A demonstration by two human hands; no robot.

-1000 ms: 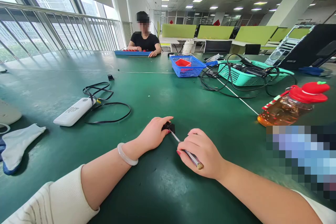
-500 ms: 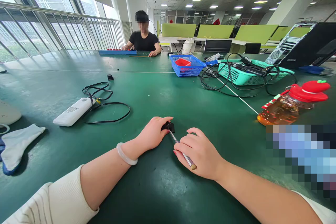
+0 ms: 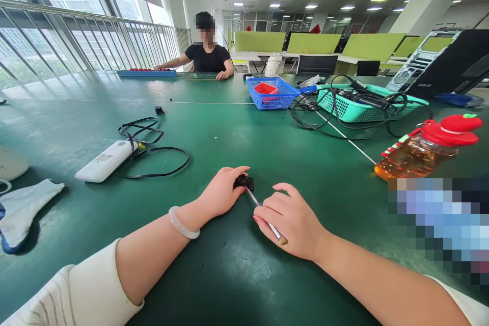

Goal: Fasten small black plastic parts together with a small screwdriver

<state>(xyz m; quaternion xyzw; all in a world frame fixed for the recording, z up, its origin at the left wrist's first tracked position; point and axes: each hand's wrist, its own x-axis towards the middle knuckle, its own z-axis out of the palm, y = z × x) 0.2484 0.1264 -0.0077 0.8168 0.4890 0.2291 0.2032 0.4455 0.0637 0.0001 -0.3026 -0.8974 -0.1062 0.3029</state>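
My left hand [image 3: 223, 189], a white bangle at its wrist, pinches a small black block-shaped part [image 3: 248, 182] against the table between thumb and fingers. What kind of part it is, I cannot make out. My right hand [image 3: 287, 220] is closed on a slim silver rod-like tool [image 3: 252, 197]. The tool's thin end touches or nearly touches the black part. Its thicker tan end sticks out below my palm, towards me. The right index finger arches above the tool.
On the green table [image 3: 198, 275] lie a white power bank [image 3: 105, 161] with a looped black cord, and a cloth [image 3: 28, 209]. A red-lidded bottle [image 3: 418, 155], blue basket [image 3: 273, 99] and teal basket [image 3: 355, 109] with cables stand right. Across sits a person [image 3: 209, 58] beside a blue tray [image 3: 147, 74].
My hands, the black part and the silver tool stay almost where they were. The person opposite has stretched an arm out to the left, and the blue tray has shifted left.
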